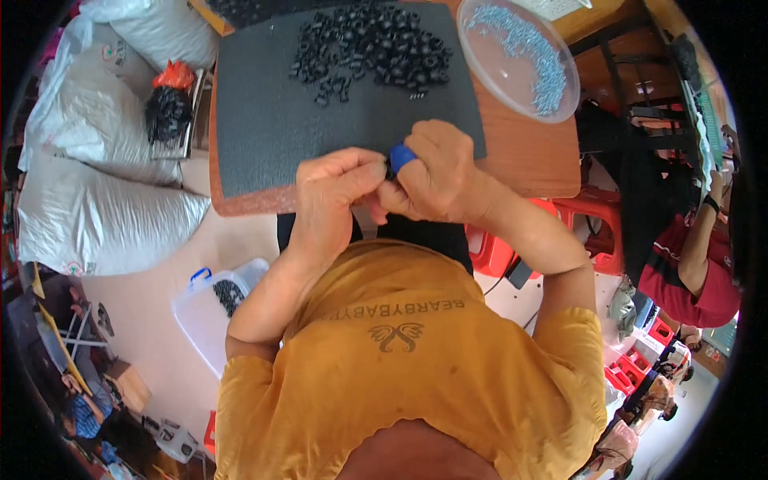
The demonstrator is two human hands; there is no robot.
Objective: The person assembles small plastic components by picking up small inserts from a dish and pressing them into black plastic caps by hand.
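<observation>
From my remote feed off the head camera, the nearest thing is the person's mustard-yellow shirt (416,360), filling the lower middle of the view, with both bare forearms rising from it toward the surface. The left hand (332,192) and right hand (436,176) meet knuckle to knuckle just over the near edge of a black textured mat (264,120). Between them sits a small black part (390,168), pinched at the tips of the left hand's fingers (364,164), which are curled nearly shut around it; most of the part is hidden and I cannot tell its exact shape. The right hand's fingers are folded tight, and one fingertip wears a blue finger cot (402,154) that presses against the same part from the right side.

The mat covers most of a reddish-brown wooden surface (528,152). Farther along the mat, well apart from the hands, lies a loose heap of small black parts (372,48). To its right, a clear round plastic dish (518,56) holds a curved drift of tiny silvery pieces (524,52).

On the floor to the left stand bulging white sacks (96,200) and a clear lidded tub (212,308). At the far right edge, another person in a red top (692,276) is partly in view beside red plastic stools (588,220).
</observation>
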